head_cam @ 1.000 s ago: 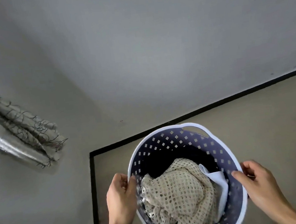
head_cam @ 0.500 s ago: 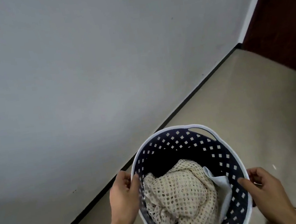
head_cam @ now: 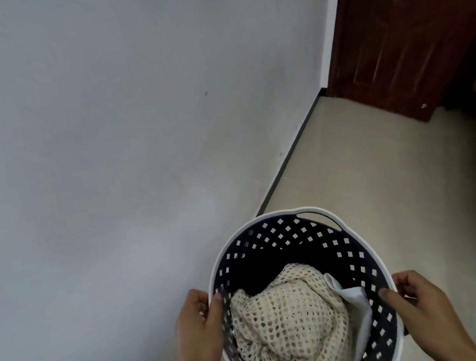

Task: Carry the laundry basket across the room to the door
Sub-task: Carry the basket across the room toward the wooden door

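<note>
Swinging into view since a second ago, the door (head_cam: 410,27) fills the upper right. Your left hand (head_cam: 198,334) and right hand (head_cam: 419,305) clamp the laundry basket (head_cam: 269,217) rim at lower centre; the door lies ahead-right.

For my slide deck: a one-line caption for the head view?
Both hands, left and right, grip a laundry basket of clothes beside a grey wall, brown door ahead.

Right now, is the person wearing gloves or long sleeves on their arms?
No. The left hand and the right hand are both bare, with no gloves, rings or watch showing. Both forearms are bare too, as far as the picture shows, so no sleeve reaches the wrists. A thin dark mark sits at the edge of the left forearm; I cannot tell what it is.
</note>
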A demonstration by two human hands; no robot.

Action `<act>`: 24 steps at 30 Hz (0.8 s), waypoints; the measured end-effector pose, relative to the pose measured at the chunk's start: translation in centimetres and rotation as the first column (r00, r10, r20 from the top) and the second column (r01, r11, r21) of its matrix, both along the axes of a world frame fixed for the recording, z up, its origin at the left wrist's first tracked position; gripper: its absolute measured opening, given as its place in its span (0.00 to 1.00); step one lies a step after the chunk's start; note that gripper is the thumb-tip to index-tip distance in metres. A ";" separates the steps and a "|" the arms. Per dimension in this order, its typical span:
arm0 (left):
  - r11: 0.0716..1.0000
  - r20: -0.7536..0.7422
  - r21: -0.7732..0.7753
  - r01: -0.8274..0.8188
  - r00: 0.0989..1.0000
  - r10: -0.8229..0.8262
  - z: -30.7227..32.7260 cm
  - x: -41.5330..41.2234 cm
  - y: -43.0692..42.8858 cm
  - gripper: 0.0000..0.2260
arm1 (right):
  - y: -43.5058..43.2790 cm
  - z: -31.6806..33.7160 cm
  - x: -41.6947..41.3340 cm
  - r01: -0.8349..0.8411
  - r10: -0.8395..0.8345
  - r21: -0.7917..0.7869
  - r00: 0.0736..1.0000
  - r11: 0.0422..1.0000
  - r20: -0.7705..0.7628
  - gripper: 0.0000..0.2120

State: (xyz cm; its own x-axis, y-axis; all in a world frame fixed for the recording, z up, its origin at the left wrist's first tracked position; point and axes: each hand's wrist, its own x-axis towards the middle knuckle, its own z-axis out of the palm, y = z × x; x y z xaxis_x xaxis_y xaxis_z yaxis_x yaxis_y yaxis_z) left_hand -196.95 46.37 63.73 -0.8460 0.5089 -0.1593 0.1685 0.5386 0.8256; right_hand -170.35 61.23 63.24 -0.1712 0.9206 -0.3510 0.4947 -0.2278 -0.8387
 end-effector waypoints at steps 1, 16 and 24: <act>1.000 0.003 -0.009 0.026 1.000 -0.026 -0.3 -1.2 2.2 0.12 | 1.6 -0.1 -0.8 0.019 -0.019 0.000 1.000 1.000 0.006 0.03; 0.895 -0.072 0.012 0.446 0.893 -0.444 -0.5 -14.8 37.0 0.11 | 22.8 0.6 -11.2 0.447 -0.447 0.016 0.894 0.894 0.003 0.04; 0.848 0.018 -0.007 0.530 0.848 -0.530 -3.1 -14.4 54.2 0.11 | 37.6 -0.8 -10.9 0.542 -0.543 0.041 0.838 0.840 0.055 0.04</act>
State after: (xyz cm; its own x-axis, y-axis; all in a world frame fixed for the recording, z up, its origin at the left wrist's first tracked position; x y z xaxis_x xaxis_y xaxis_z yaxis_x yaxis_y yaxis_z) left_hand -211.33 100.54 60.62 -0.4461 0.8771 -0.1783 0.4186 0.3806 0.8246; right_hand -181.23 98.79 62.39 0.3794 0.8675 -0.3216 0.3486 -0.4561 -0.8188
